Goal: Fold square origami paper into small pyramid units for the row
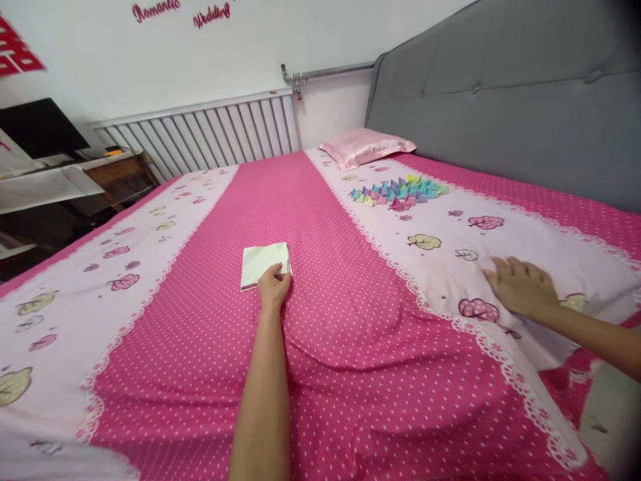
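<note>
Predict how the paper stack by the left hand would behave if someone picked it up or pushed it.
The paper stack looks thin, so it is probably light and may bend when lifted. Its layered edges suggest the sheets could slide apart if pushed from the top. Lying flat on the bedspread, it seems unlikely to roll or tip.

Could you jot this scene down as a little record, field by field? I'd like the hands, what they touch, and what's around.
Left hand: thumb on top of a pale paper stack, at its near right corner; hand
Right hand: spread on the bedspread's pale band; hand
Surface: pink dotted bedspread with lace-edged, tree-printed bands
Farther off: many small, pointed, colourful pieces, seemingly folded paper
Beyond them: shiny pink pillow, near the grey headboard
Far wall: pale radiator
Far left: black screen
</note>
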`<state>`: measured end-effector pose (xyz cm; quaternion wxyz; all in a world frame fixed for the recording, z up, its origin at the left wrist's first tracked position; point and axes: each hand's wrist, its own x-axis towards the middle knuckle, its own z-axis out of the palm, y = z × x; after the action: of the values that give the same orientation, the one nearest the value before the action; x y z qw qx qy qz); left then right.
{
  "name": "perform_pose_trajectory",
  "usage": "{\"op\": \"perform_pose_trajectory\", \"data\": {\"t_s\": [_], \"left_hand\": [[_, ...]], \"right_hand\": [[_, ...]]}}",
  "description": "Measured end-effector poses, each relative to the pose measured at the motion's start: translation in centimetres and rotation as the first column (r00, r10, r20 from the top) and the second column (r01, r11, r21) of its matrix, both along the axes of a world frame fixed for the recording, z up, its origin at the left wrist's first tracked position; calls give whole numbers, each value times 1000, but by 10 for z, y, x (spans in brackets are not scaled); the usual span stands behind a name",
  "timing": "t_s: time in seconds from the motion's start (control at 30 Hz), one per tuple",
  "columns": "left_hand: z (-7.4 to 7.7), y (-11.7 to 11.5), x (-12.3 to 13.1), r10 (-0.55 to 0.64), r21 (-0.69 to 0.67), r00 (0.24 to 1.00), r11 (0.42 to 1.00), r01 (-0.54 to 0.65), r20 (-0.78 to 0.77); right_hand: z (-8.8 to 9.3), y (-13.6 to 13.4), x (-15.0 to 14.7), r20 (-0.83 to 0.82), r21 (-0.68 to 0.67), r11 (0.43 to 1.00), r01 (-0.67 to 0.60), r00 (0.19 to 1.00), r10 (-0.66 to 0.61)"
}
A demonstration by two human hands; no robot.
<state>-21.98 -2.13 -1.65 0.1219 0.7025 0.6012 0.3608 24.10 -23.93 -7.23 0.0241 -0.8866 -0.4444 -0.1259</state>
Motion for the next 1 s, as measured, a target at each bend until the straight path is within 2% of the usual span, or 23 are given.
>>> {"op": "perform_pose_trajectory", "data": {"t_s": [0.43,0.73,0.87,1.0], "left_hand": [[-2,3,1,5,35,997,999,-2,-81],[-1,1,1,53,82,998,995,-50,-35],[2,-1,2,121,243,991,961,-133,62],[16,-12,13,147,478,982,858,-185,115]], "right_hand": [[4,1,-3,-28,-20,1000,10,1000,-11],[6,1,-5,-27,-30,999,20,999,-21],[4,1,-4,-23,-16,1000,14,1000,-14],[2,0,-3,-13,1,1000,9,1000,-9]]}}
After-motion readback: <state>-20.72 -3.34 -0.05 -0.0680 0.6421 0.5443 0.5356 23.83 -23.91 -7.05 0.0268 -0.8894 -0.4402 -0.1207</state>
